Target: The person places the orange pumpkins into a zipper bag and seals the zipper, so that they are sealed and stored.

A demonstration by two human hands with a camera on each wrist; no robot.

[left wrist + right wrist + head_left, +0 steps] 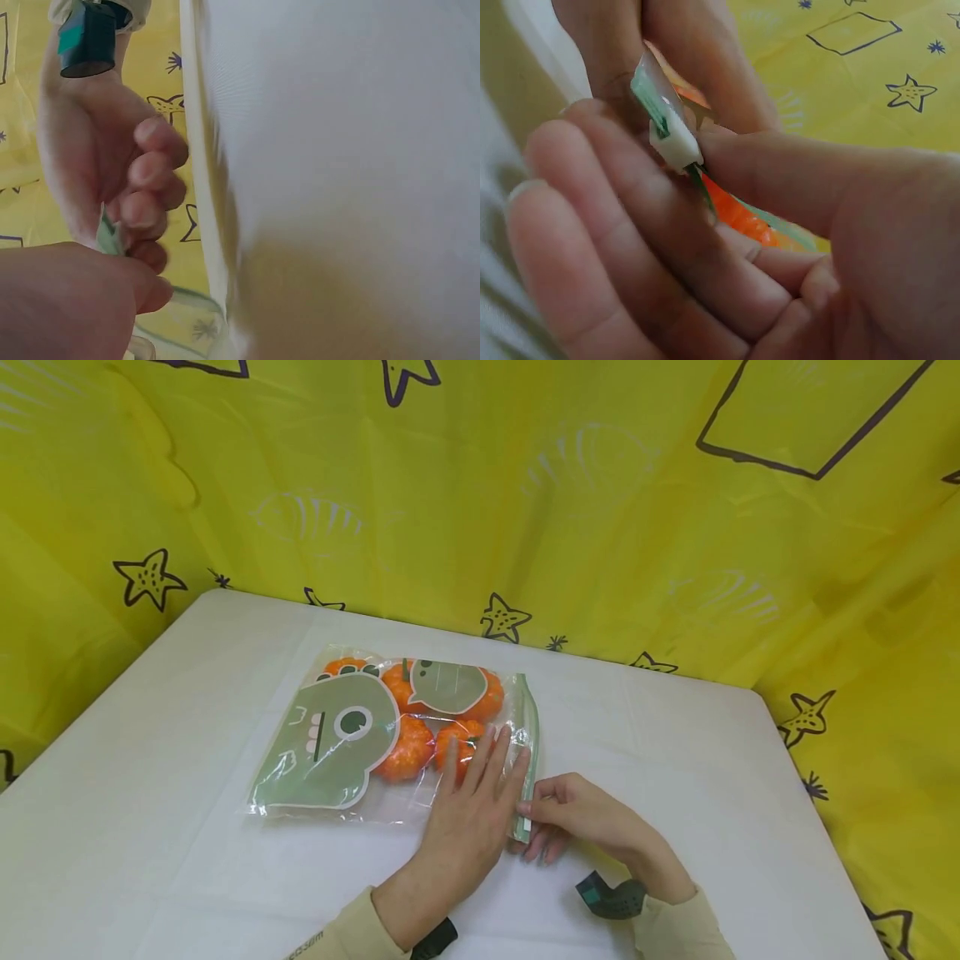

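Note:
A clear zip bag (405, 806) with a green cartoon print lies on the table, holding several orange toy pumpkins (405, 748). Across its near right part stretch the fingers of my left hand (468, 827); the thumb is hidden from above. Between thumb and fingers of that hand, the right wrist view shows the bag's corner passing. My right hand (581, 814) pinches the white slider (676, 142) at the near end of the green zip strip (651, 101). Its other fingers curl loosely below the strip.
A white cloth covers the table (187, 860). Behind and beside it hangs a yellow curtain (450, 510) with stars and fish. Dark camera mounts (611, 897) sit at both wrists, by the beige sleeves (678, 931).

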